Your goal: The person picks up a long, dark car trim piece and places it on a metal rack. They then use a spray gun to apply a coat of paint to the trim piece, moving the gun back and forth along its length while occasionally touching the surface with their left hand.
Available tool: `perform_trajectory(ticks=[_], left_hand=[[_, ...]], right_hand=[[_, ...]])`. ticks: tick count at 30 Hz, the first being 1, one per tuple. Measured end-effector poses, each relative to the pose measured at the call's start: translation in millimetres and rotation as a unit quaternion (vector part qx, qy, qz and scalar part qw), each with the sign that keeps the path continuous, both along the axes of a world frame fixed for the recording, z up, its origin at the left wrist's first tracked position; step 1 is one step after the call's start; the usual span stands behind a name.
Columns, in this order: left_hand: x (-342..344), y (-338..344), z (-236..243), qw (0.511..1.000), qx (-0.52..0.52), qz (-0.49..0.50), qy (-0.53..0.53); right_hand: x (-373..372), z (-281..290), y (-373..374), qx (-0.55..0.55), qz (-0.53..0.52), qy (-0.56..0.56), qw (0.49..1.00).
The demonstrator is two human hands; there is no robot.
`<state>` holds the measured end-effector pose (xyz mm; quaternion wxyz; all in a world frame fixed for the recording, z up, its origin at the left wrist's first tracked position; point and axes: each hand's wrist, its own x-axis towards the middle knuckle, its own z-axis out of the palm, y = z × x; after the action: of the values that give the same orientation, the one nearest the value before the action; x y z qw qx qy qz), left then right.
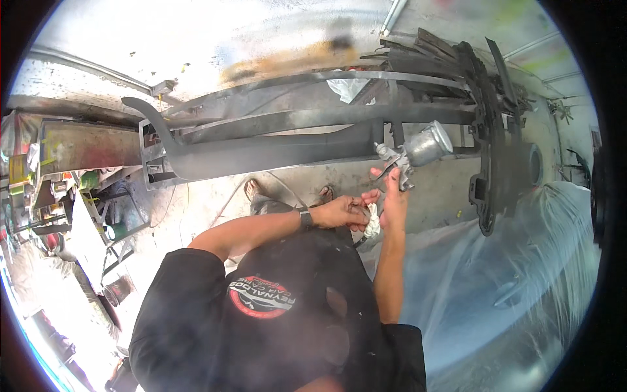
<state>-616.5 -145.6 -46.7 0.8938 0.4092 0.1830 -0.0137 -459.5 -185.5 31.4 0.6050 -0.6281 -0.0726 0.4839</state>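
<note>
My right hand (393, 204) is closed round a spray gun (395, 159), some of its fingers hidden behind the gun. The gun has a metallic grey cup (428, 145) and is tilted up to the right. Below its body hangs a bunched white wrapping (372, 222), cloth or cord; I cannot tell which. My left hand (344, 212), with a dark watch on the wrist, pinches this white wrapping from the left. A dark hose (360, 242) shows just under it. Beyond my hands, a long dark grey panel (261, 155) with an upturned left end rests on a rack.
The metal rack (434, 116) spans the wall side and carries more dark trim pieces. A long black part (482, 137) stands at its right. Clear plastic sheeting (516, 274) covers a large pale surface at the lower right. Cluttered shelving (72, 189) stands on the left.
</note>
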Motion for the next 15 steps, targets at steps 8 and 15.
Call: perform_trajectory(ticks=[8, 15], left_hand=[[-5.6, 10.5, 19.3, 0.997, 0.07, -0.024, 0.022], [-9.7, 10.4, 15.3, 0.994, 0.083, -0.07, -0.001]], right_hand=[[1.8, -2.0, -14.7, 0.03, 0.006, 0.123, 0.992], [-12.8, -11.9, -11.0, 0.003, -0.049, -0.013, 0.999]])
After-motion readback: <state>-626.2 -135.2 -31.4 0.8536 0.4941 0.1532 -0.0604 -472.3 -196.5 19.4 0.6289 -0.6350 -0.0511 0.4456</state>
